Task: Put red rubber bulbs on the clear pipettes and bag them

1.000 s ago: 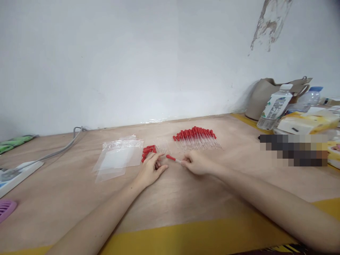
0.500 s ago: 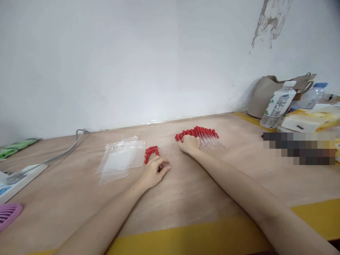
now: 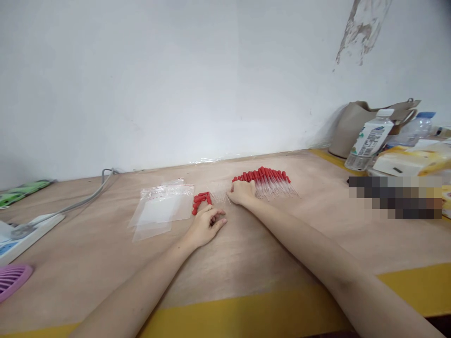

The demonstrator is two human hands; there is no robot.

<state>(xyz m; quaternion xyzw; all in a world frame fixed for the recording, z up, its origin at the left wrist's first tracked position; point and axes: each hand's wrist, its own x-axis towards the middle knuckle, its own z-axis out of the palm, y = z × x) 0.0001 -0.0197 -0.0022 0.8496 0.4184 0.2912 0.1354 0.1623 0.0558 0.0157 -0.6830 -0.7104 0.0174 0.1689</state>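
My left hand (image 3: pixel 207 226) rests on the tabletop just below several loose red rubber bulbs (image 3: pixel 202 197). Its fingers are loosely curled, the thumb stands apart, and nothing shows in it. My right hand (image 3: pixel 242 192) is closed, its fingertips at the right edge of a group of thin clear tubes (image 3: pixel 219 191). What it grips, if anything, is hidden. Behind it and to its right lies a row of assembled droppers (image 3: pixel 271 180), red bulbs away from me and clear tubes toward me. The hand covers part of that row.
Clear zip bags (image 3: pixel 162 209) lie left of the loose bulbs. Farther left are a grey cable (image 3: pixel 84 199), a power strip (image 3: pixel 31 237) and a pink slotted object (image 3: pixel 14 281). On the right stand a bottle (image 3: pixel 369 138), a beige bag (image 3: pixel 347 129) and a yellow-white pack (image 3: pixel 405 159).
My right hand has shifted left, from the front of the dropper row to the clear tubes, uncovering more of the row. My left hand has stayed almost still.
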